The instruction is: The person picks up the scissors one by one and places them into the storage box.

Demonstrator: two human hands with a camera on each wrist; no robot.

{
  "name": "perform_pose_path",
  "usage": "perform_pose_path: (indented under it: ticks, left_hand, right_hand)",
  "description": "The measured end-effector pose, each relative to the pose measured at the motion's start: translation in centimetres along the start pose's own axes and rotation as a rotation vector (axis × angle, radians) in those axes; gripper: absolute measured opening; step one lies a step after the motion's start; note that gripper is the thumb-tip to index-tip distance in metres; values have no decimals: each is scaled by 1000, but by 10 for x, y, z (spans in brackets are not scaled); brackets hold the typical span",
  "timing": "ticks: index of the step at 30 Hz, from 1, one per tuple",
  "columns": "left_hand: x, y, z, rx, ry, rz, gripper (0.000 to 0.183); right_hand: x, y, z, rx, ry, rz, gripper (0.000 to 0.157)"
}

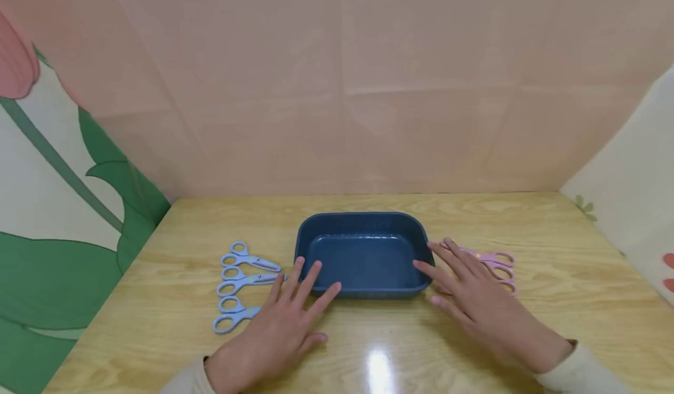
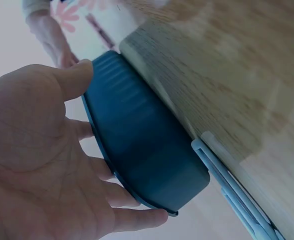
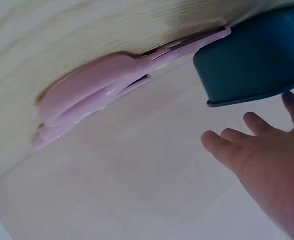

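Note:
A dark blue rectangular container (image 1: 363, 294) sits upright on the table, its inside bare. My left hand (image 1: 279, 329) is spread over its near left corner, fingers straight, the fingertips at the rim in the left wrist view. My right hand (image 1: 484, 300) reaches over the right end with extended fingers; contact with the rim is hard to tell. Left of the container lie three pairs of light blue scissors (image 1: 237, 280), the lowest partly behind my left hand. Pink scissors (image 1: 500, 259) lie on the right, largely covered by my right hand; their handles show.
The wood-patterned table (image 1: 168, 288) ends at a plain pinkish backdrop (image 1: 337, 119). A cloth with a large flower and leaf print (image 1: 47, 277) borders the left, and a pale printed one (image 1: 637, 206) the right.

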State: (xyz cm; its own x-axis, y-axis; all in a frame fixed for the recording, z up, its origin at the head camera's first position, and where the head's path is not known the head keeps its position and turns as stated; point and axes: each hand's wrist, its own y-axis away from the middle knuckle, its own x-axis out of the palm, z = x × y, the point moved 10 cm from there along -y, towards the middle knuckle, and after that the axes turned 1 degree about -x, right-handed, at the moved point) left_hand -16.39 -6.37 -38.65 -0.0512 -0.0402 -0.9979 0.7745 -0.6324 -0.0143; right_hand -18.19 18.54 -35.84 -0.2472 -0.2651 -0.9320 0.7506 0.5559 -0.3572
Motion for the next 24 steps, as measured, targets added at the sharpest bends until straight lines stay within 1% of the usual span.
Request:
perform_pose_path:
  ticks: [3, 5, 7, 9, 11, 14, 16, 18, 20, 22, 24]
  left_hand:
    - [-1, -1, 1, 3, 2, 7, 76]
    - [-2, -2, 2, 3, 23, 19, 74]
    - [-3, -3, 5, -8, 74, 30, 71]
    - [-6, -5, 7, -35, 152, 32, 69]
    - [-9, -4, 12, -91, 267, 22, 70]
    - [-12, -1, 22, -219, 480, -12, 77]
    - [-11, 1, 29, -309, 626, -48, 83]
    - [-10, 2, 35, -376, 764, -96, 86]
    - [-9, 0, 41, -416, 880, -144, 86]
    - [-10, -3, 46, -427, 978, -193, 83]
    - [-9, -7, 52, -446, 1054, -218, 79]
  right_hand:
    - [-7, 0, -9, 45, -48, -37, 56]
    - [-10, 0, -14, 74, -59, -49, 54]
    - [-12, 1, -18, 91, -56, -55, 52]
    - [-14, 2, -23, 107, -56, -62, 51]
    - [-15, 5, -28, 114, -58, -66, 51]
    - [-13, 9, -36, 129, -82, -64, 54]
    - [-12, 11, -43, 146, -93, -54, 53]
    - [-12, 12, -51, 162, -100, -50, 50]
    - [-13, 13, -61, 171, -91, -49, 45]
    - [-18, 14, -67, 139, -66, -82, 39]
    - [-22, 15, -73, 105, -43, -115, 35]
